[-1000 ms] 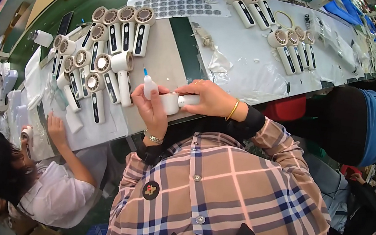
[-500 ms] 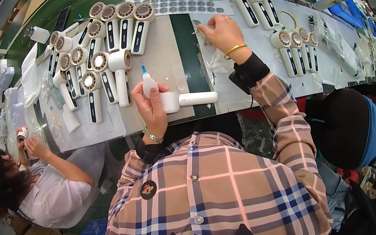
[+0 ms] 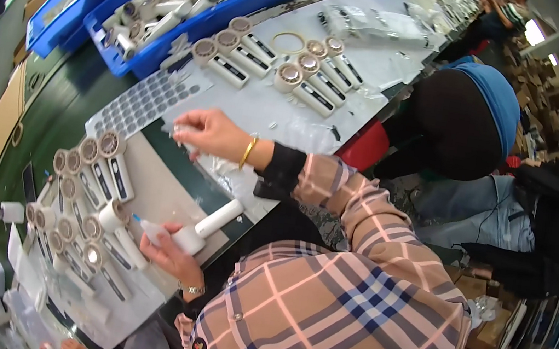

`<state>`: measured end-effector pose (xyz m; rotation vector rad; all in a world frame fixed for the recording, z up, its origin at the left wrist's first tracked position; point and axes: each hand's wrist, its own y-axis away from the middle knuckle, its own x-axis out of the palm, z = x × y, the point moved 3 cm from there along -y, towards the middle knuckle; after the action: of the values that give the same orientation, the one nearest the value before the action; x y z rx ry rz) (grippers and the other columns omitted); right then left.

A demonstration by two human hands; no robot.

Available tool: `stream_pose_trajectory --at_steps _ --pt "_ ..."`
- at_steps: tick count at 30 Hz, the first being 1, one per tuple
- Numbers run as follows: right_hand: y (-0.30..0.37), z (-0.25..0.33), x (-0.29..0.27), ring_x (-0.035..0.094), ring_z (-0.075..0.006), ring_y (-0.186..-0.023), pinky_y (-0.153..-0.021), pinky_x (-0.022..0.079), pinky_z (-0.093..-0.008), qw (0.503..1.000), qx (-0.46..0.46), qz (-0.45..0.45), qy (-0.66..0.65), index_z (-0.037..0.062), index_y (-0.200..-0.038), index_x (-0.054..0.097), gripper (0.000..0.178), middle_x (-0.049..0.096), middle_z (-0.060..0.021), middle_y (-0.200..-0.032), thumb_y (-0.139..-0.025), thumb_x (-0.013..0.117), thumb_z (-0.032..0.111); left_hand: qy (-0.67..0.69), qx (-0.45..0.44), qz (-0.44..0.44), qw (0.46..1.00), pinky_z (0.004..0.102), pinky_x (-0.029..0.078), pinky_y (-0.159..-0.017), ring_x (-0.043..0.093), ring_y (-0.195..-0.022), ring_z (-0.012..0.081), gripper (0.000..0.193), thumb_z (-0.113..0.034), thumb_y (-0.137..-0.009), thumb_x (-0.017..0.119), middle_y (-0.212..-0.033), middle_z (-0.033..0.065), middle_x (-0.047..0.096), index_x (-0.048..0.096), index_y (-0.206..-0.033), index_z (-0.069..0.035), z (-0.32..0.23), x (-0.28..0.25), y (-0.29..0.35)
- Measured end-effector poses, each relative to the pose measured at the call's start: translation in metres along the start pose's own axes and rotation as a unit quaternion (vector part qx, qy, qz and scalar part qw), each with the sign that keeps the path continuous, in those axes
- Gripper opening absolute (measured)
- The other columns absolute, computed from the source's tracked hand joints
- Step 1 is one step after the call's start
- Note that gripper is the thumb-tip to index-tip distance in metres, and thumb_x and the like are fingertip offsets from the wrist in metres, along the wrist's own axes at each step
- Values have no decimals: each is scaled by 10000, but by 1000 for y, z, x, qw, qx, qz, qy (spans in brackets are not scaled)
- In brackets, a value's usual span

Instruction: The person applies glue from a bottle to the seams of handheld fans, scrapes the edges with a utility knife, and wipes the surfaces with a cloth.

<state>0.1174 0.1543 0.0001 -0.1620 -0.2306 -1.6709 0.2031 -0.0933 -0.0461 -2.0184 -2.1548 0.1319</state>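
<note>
My left hand [image 3: 172, 254] is closed around a small white squeeze bottle [image 3: 155, 233] with a thin blue needle tip, and around the head of a white handheld fan. The fan's handle [image 3: 221, 216] points right, away from the palm. My right hand [image 3: 212, 134] hovers over the table beside a sheet of round grey stickers [image 3: 139, 106]. Its fingertips are pinched together at a small pale thing too blurred to name. Several white fans with brown round grilles [image 3: 111, 145] lie in a group left of my left hand.
More fans [image 3: 236, 68] lie in rows at the far side, near a tape ring [image 3: 288, 42] and plastic bags [image 3: 379, 26]. A blue bin [image 3: 113, 64] full of fan parts stands at the back left. Another person [image 3: 469, 119] is close on the right.
The view has swung to the right, bringing the blue bins into sight. My right hand has come closer to my left. My left hand keeps the bottle and fan.
</note>
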Motion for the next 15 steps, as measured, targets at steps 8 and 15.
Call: stream_pose_trajectory --at_steps 8,15 --pt "69 -13 9 591 -49 -684 -493 428 -213 996 78 33 -40 13 -1290 557 328 655 -11 -853 -1049 618 226 -3 -4 8 1000 326 492 -834 603 -868 172 318 -274 -1121 458 -948 125 630 400 -1255 7 0 4 -2" --pt "81 -23 11 520 -54 -618 -540 413 -234 999 16 31 7 38 -1168 571 250 618 3 -770 -1065 612 262 -8 -15 -1 1000 324 497 -815 604 -861 172 317 -276 -1120 458 -932 126 630 403 -1257 5 2 4 -2"
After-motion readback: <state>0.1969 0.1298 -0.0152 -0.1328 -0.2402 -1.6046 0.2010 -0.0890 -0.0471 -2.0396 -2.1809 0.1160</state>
